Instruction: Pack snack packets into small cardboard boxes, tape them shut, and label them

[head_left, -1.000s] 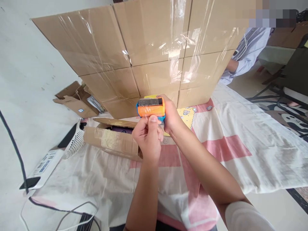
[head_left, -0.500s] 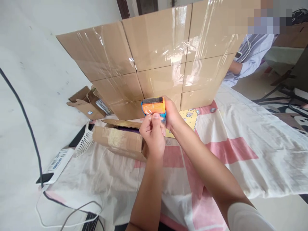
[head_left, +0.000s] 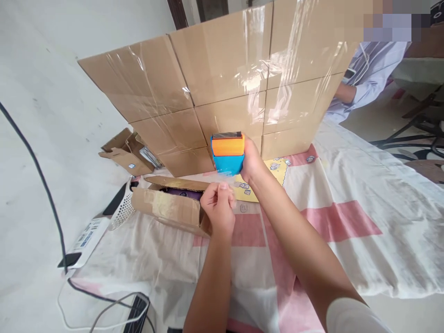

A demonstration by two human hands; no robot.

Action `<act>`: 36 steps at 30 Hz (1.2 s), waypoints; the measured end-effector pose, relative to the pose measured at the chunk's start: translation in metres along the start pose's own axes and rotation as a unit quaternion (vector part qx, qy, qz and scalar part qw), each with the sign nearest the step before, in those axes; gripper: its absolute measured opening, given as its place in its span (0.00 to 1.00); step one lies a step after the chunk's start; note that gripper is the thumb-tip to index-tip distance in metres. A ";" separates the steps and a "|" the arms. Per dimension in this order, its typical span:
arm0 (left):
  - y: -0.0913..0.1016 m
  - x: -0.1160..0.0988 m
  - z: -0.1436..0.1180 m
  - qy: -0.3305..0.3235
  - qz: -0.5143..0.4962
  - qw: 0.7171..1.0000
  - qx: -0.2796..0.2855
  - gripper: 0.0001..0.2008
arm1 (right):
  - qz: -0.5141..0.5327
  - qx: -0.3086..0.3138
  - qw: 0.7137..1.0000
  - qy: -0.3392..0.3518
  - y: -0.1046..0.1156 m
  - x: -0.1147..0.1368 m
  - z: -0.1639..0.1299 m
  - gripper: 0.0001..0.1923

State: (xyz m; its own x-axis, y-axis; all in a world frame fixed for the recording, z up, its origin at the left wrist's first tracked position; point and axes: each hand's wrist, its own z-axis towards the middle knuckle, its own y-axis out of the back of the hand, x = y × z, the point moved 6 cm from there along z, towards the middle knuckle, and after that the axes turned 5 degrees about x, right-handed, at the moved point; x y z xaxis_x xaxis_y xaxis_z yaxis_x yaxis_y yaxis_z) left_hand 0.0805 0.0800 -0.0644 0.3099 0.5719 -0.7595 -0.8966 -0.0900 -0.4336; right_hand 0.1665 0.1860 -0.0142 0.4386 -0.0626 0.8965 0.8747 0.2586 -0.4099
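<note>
My right hand [head_left: 250, 159] is wrapped around the right side of a small orange and blue plastic object [head_left: 228, 148] with a dark strip along its top; I cannot tell its exact kind. Below it, my left hand [head_left: 219, 201] is closed in a pinch. A piece of clear plastic film [head_left: 227, 174] stretches from the underside of the object toward those fingers. Just left of my left hand, an opened cardboard box [head_left: 169, 206] holds something purple.
A tall taped cardboard panel [head_left: 229, 74] stands behind my hands. On the left are a smaller open carton [head_left: 126, 150], a white perforated basket [head_left: 122, 210] and a black cable [head_left: 38, 171]. A yellow patterned sheet [head_left: 277, 172] lies on the cloth. Another person's sleeve [head_left: 371, 88] shows beyond the panel.
My left hand has drawn down from the orange and blue object, pulling clear film with it. The object's blue lower part now shows, and my right hand has tilted it slightly upward.
</note>
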 end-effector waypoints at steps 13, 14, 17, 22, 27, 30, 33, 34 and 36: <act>0.006 -0.003 -0.025 0.051 0.010 0.999 0.004 0.20 | -0.039 -0.109 0.990 -0.075 0.049 -0.061 0.028 0.10; 0.008 -0.002 -0.027 0.063 0.007 0.998 0.000 0.20 | -0.049 -0.089 0.992 -0.077 0.047 -0.064 0.028 0.10; 0.009 -0.002 -0.032 0.084 0.003 0.996 -0.005 0.22 | -0.084 -0.010 0.993 -0.084 0.039 -0.075 0.027 0.10; 0.008 -0.006 -0.032 0.089 -0.004 0.996 0.013 0.22 | -0.121 0.097 0.985 -0.073 0.033 -0.089 0.023 0.15; 0.010 -0.011 -0.034 0.081 0.003 0.997 0.013 0.20 | -0.142 0.143 0.977 -0.076 0.045 -0.107 0.018 0.19; 0.009 -0.016 -0.034 0.068 -0.004 0.997 0.023 0.18 | -0.166 0.165 0.969 -0.083 0.051 -0.116 0.017 0.20; 0.006 -0.021 -0.033 0.063 -0.014 0.996 0.057 0.18 | -0.185 0.183 0.962 -0.083 0.053 -0.117 0.017 0.21; 0.004 -0.024 -0.033 0.063 -0.019 0.995 0.068 0.18 | -0.189 0.191 0.960 -0.083 0.052 -0.116 0.016 0.21; 0.003 -0.029 -0.031 0.058 -0.031 0.994 0.085 0.18 | -0.199 0.211 0.953 -0.086 0.049 -0.113 0.014 0.21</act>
State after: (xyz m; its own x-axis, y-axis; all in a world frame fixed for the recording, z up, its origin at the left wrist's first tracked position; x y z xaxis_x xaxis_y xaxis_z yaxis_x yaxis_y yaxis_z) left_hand 0.0784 0.0377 -0.0589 0.3913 0.4736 -0.7890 -0.9123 0.0873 -0.4001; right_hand 0.1570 0.2192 -0.1337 0.0179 -0.0859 0.9961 0.7879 0.6145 0.0389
